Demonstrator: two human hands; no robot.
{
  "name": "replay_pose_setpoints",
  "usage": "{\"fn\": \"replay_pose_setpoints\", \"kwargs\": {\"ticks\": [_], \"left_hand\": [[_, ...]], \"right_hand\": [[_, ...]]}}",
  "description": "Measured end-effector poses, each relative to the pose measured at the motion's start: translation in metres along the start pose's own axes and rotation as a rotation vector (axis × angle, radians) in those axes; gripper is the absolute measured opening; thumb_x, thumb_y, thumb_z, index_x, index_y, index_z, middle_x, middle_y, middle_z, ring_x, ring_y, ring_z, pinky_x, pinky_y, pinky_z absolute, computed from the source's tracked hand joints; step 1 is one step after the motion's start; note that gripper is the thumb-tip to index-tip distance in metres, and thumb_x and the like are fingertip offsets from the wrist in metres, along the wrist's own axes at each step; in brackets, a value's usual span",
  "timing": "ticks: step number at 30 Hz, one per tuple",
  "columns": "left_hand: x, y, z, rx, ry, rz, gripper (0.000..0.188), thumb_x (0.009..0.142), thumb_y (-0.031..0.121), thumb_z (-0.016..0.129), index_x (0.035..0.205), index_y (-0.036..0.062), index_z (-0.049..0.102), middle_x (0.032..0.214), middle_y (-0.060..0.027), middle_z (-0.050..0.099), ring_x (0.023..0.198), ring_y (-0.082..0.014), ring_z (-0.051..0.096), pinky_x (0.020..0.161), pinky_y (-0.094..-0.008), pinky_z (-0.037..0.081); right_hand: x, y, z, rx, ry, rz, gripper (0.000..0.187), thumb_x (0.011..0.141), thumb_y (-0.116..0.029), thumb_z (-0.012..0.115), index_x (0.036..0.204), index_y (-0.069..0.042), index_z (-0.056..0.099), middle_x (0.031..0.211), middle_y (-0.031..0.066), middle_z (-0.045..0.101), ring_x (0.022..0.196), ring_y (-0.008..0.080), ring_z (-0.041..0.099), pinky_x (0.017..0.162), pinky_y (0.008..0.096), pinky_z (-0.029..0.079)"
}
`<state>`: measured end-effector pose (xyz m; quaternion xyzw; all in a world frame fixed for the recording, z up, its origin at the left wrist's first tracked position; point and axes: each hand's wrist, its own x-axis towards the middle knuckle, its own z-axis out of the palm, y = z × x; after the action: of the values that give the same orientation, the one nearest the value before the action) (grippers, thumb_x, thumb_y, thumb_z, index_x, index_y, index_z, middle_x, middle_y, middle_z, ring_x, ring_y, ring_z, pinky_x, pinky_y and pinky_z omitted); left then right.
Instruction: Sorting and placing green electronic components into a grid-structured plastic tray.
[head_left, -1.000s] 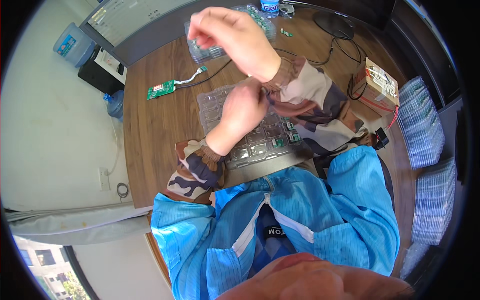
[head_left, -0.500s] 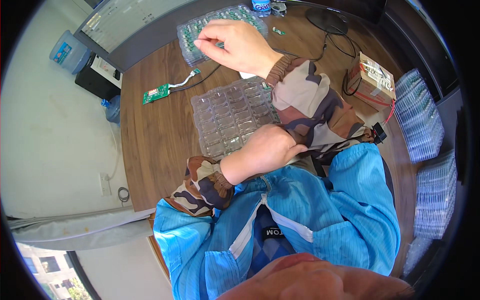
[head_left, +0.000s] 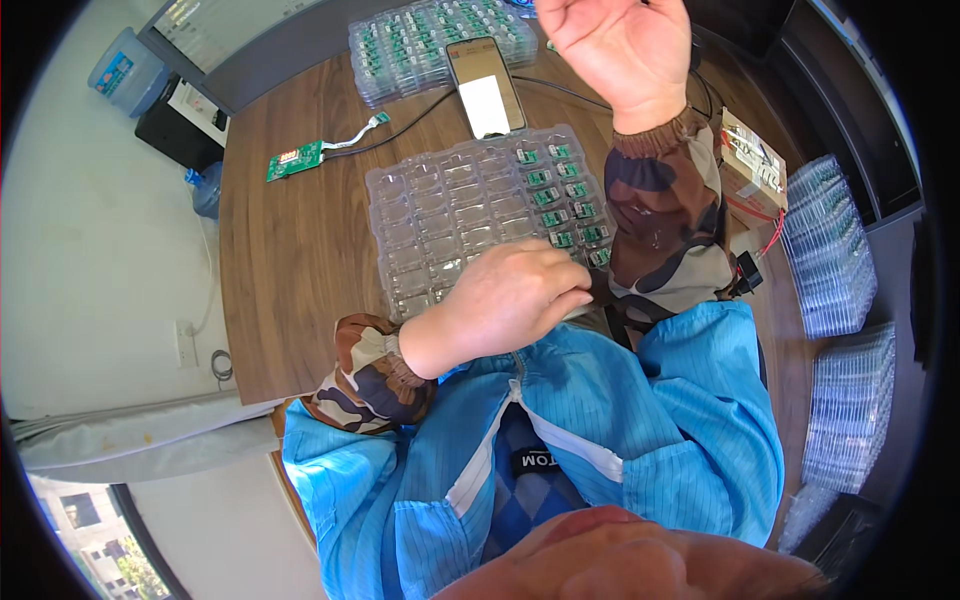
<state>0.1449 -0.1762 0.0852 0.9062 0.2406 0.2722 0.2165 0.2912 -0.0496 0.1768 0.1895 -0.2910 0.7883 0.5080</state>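
Observation:
My left hand (head_left: 510, 295) lies over the near edge of a clear plastic tray (head_left: 410, 250), its fingers curled together; what they hold, if anything, is hidden. The tray's two right-hand columns carry small green circuit boards (head_left: 550, 197), and the pockets further left show no boards. My right hand (head_left: 625, 50) is raised at the top of the view, palm showing and thumb spread, with nothing visible in it. Its fingertips are cut off by the picture's edge. A smartphone (head_left: 487, 90) with a lit screen rests just beyond the tray.
Trays full of green boards (head_left: 400, 50) stand at the back. On the left lies a larger green board (head_left: 294, 162) with a white lead and black cable. A cardboard box (head_left: 752, 165) is at right, beside tall stacks of clear trays (head_left: 828, 250).
My right hand has moved right and turned palm-outward, uncovering the smartphone and the tray's filled columns. My left hand has shifted slightly left and nearer, fingers still curled.

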Motion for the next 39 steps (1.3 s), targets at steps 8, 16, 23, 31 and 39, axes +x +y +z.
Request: {"fn": "replay_pose_setpoints", "kwargs": {"ticks": [8, 16, 23, 31, 39], "left_hand": [[0.025, 0.022, 0.025, 0.151, 0.292, -0.014, 0.02, 0.076, 0.022, 0.063, 0.083, 0.0045, 0.057, 0.071, -0.0081, 0.053, 0.066, -0.0269, 0.056, 0.057, -0.0354, 0.045], [0.018, 0.012, 0.02, 0.124, 0.038, -0.019, 0.017, 0.078, 0.021, 0.062, 0.077, 0.0045, 0.057, 0.068, -0.0083, 0.052, 0.063, -0.0257, 0.054, 0.056, -0.0327, 0.045], [0.003, -0.015, -0.052, -1.906, 0.394, 0.2, 0.079, 0.082, 0.066, 0.033, 0.135, 0.0078, 0.028, 0.136, -0.0191, 0.032, 0.126, -0.0306, 0.031, 0.103, -0.0437, 0.027], [0.001, -0.008, -0.052, -2.186, 0.626, 0.302, 0.086, 0.078, 0.063, 0.045, 0.14, 0.0123, 0.015, 0.146, -0.015, 0.005, 0.135, -0.0318, 0.005, 0.109, -0.046, 0.01], [-0.003, -0.016, -0.045, -2.086, 0.666, 0.214, 0.087, 0.078, 0.068, 0.037, 0.14, 0.0115, 0.014, 0.146, -0.0161, 0.006, 0.135, -0.0315, 0.007, 0.109, -0.0455, 0.008]], "right_hand": [[-0.004, -0.004, 0.003, 0.001, -0.075, -0.102, 0.02, 0.088, -0.018, 0.047, 0.077, -0.005, 0.058, 0.079, 0.003, 0.058, 0.074, 0.0151, 0.053, 0.073, 0.0286, 0.043], [-0.01, -0.008, 0.001, -0.102, -0.095, -0.102, 0.024, 0.091, -0.02, 0.042, 0.079, -0.006, 0.058, 0.082, 0.0031, 0.058, 0.076, 0.0153, 0.052, 0.075, 0.0296, 0.043], [-0.048, 0.024, 0.007, -0.907, 0.045, 0.086, 0.034, 0.093, -0.025, 0.04, 0.111, 0.002, 0.05, 0.11, 0.0094, 0.055, 0.099, 0.0157, 0.052, 0.089, 0.0292, 0.039], [-0.076, 0.076, 0.011, -0.915, 0.076, 0.231, 0.059, 0.093, -0.031, 0.043, 0.136, 0.0, 0.017, 0.131, 0.0109, 0.033, 0.121, 0.017, 0.034, 0.099, 0.0323, 0.03], [-0.087, 0.073, 0.001, -0.904, 0.227, 0.019, 0.056, 0.094, -0.029, 0.039, 0.137, 0.0, 0.016, 0.132, 0.0148, 0.034, 0.121, 0.0217, 0.037, 0.103, 0.0338, 0.025]]}}
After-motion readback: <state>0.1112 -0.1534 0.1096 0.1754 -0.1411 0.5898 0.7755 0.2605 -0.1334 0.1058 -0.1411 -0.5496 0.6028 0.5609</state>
